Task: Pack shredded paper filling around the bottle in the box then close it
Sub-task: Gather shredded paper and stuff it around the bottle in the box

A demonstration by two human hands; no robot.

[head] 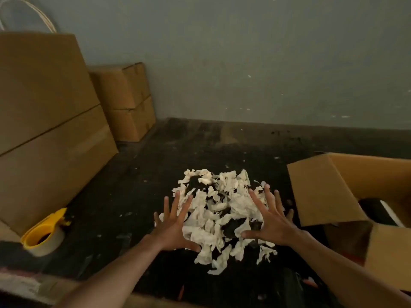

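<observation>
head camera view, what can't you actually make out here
- Open brown cardboard box: cut off by the right edge; its raised flap hides most of the inside.
- Bottle: only a dark shape shows inside, too dim to identify.
- Yellow tape dispenser: blurred.
- Dark floor under the white shredded paper pile: covered.

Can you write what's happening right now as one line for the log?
left hand: open, over shredded paper pile | right hand: open, over pile | open cardboard box: right, unfilled | tape dispenser: left, untouched
</observation>
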